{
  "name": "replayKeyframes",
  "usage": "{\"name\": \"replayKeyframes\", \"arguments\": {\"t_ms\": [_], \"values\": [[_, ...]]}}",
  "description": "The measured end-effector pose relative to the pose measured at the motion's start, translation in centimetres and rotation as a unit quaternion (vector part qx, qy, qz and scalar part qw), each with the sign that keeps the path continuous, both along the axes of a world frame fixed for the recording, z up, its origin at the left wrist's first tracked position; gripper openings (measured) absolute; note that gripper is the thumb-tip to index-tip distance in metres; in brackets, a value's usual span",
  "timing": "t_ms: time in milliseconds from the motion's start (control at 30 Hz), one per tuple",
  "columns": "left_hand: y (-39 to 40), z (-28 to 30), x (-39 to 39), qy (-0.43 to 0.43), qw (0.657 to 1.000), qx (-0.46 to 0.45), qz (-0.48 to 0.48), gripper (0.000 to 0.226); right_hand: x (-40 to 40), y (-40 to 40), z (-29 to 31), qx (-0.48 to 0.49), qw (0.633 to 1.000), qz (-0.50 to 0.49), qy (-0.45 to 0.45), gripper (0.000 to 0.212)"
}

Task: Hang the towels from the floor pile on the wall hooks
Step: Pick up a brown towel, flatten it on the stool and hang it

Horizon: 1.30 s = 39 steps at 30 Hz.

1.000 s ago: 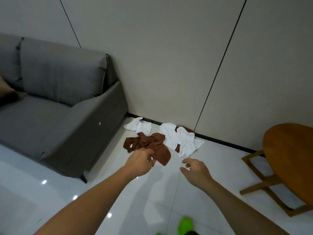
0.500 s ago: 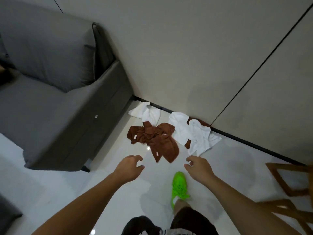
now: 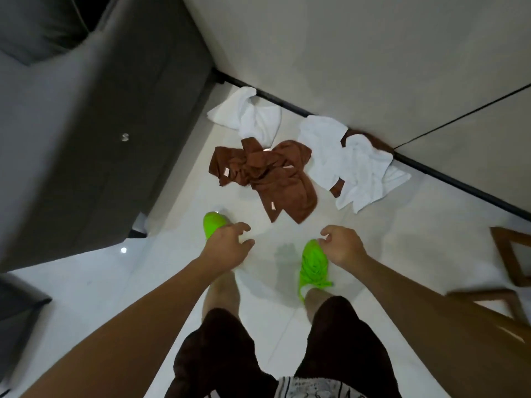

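Plainly, in the head view, nothing is held yet: the left hand and the right hand hang low in front of the person with fingers loosely curled and apart, each gripping nothing. The towel pile lies on the floor beyond both hands, on the far side against the wall. Nearest is the brown towel, crumpled, its long axis running from far-left to near-right, its near corner pointing down between the two hands. A white towel sits farther off to the left beside the grey sofa, and another white towel lies to the right along the skirting, with a brown scrap showing under it. The brown towel's near corner looks about equally close to both hands. No wall hooks are visible.
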<state>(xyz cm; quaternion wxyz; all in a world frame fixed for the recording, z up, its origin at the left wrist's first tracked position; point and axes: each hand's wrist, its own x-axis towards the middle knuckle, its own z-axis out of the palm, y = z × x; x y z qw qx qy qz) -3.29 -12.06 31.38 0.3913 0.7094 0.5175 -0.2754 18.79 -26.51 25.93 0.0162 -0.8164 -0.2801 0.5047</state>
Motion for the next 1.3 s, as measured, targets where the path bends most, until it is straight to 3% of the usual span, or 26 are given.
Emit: {"name": "replayKeyframes", "arguments": {"t_ms": [167,433,667,833,1000,1067,1167,1300], "values": [[3.1,-11.3,-0.9,0.002,0.999,-0.015,0.052,0.039,-1.9,2.1,-12.6,-0.023,0.999,-0.024,-0.003,0.029],[6.7,-30.6,-3.3,0.021,0.999,-0.035,0.03,0.037,-5.6,4.4,-34.6,-0.065,0.998,-0.011,-0.016,0.034],[6.4,-40.6,-4.1,0.018,0.998,-0.05,0.021,0.034,-5.9,6.0,-46.5,-0.024,0.991,0.064,-0.118,0.026],[5.1,-43.9,-4.1,0.02,0.998,-0.052,0.034,0.031,-5.8,5.0,-50.8,-0.01,0.977,0.13,-0.171,0.033],[3.5,-44.6,-3.5,0.027,0.997,-0.074,0.021,0.033,-5.1,4.1,-51.5,0.058,0.977,0.107,-0.174,0.018],[3.2,-43.9,-3.1,0.026,0.997,-0.078,0.01,0.033,-4.5,4.4,-50.9,0.072,0.984,0.072,-0.148,0.016],[3.2,-42.7,-2.5,0.018,0.997,-0.075,0.001,0.033,-3.9,4.9,-49.4,0.066,0.991,-0.027,-0.11,0.03],[4.0,-40.3,-1.1,0.004,0.998,-0.064,-0.002,0.032,-3.2,5.5,-46.3,0.03,0.981,-0.171,-0.09,0.032]]}}
